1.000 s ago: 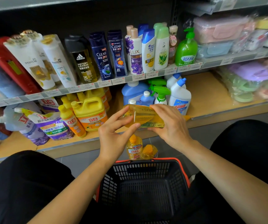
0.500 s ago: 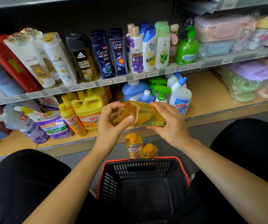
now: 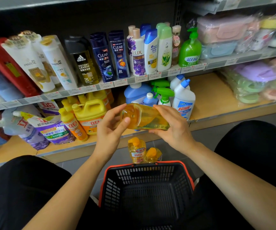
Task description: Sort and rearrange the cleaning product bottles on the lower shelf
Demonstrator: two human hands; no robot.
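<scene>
Both my hands hold a clear yellow detergent bottle [image 3: 143, 117] on its side in front of the lower shelf [image 3: 217, 100], its base turned towards me. My left hand [image 3: 110, 128] grips the base end with thumb and fingers. My right hand [image 3: 172, 128] is curled round the other end from below. On the lower shelf stand yellow jugs [image 3: 89, 113], an orange-labelled bottle [image 3: 72, 125], purple refill pouches [image 3: 50, 130], blue bottles [image 3: 137, 94], a green spray bottle [image 3: 163, 95] and white toilet-cleaner bottles [image 3: 183, 98]. Two small yellow bottles [image 3: 136, 151] stand on the floor.
A black basket with an orange rim [image 3: 143, 163] sits between my knees, nothing visible inside. The upper shelf [image 3: 117, 83] carries shampoo and body-wash bottles. Bagged plastic containers [image 3: 253, 80] fill the right side. The lower shelf's right part is bare wood.
The bottle has been turned in my hands so its base now faces me, and raised slightly. My left hand moved from its side onto the base end.
</scene>
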